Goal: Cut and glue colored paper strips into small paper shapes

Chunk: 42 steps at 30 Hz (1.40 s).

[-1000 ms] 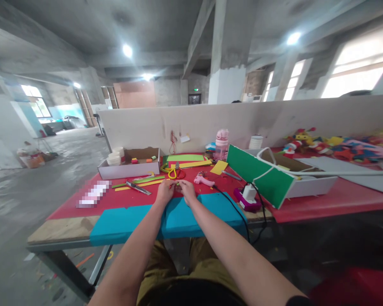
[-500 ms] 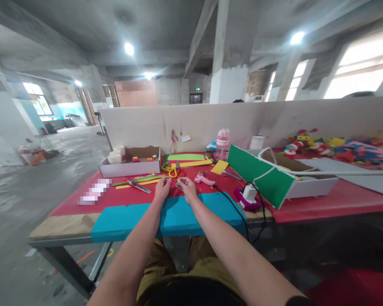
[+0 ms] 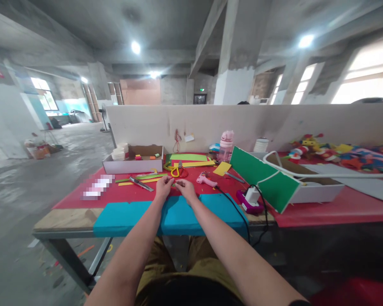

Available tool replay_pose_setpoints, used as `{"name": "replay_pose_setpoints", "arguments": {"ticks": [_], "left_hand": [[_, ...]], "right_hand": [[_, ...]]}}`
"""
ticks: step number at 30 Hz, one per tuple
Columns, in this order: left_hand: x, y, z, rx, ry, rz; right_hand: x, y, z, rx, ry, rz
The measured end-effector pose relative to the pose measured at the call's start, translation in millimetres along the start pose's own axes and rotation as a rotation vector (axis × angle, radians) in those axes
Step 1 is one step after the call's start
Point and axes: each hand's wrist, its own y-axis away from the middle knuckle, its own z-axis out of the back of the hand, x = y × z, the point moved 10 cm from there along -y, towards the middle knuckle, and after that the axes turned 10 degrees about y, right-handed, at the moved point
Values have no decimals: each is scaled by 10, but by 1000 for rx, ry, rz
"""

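My left hand (image 3: 163, 188) and my right hand (image 3: 186, 189) are close together above the red table cover, near the far edge of a blue sheet (image 3: 124, 217). Both hands are closed, fingertips pinched at a tiny green piece (image 3: 174, 185) between them; its shape is too small to tell. A utility knife (image 3: 141, 184) lies left of my left hand beside green and yellow strips (image 3: 156, 176). Yellow-handled pliers (image 3: 175, 171) rest just beyond my fingers. To the right of my right hand is a pink glue gun (image 3: 206, 180) with a black cable.
A white box (image 3: 132, 167) with cups and small coloured pieces stands back left. On the right are a purple power strip (image 3: 249, 203), a green board (image 3: 264, 180), another box (image 3: 317, 193) and colourful plush-like figures (image 3: 306, 146). A pink bottle (image 3: 226, 145) stands behind.
My hands have come closer together, and the green piece, at my right fingertips before, is now between both hands. The whole view has shifted slightly.
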Motion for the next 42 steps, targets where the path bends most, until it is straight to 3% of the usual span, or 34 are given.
{"name": "replay_pose_setpoints", "arguments": {"ticks": [6,10,27,42], "left_hand": [[-6,43,-57,6,196,82],[-27,71,-172,106,165,57],[8,56,-165,126,-42,10],[25,49,-180,129,46,18]], "right_hand": [[-104,-22,92,-83,-183,-83],[-131,-34,130,-117,-272,-98],[-112,-34,99,-107,-209,-80],[-163,-69,70,-71,-134,-60]]}}
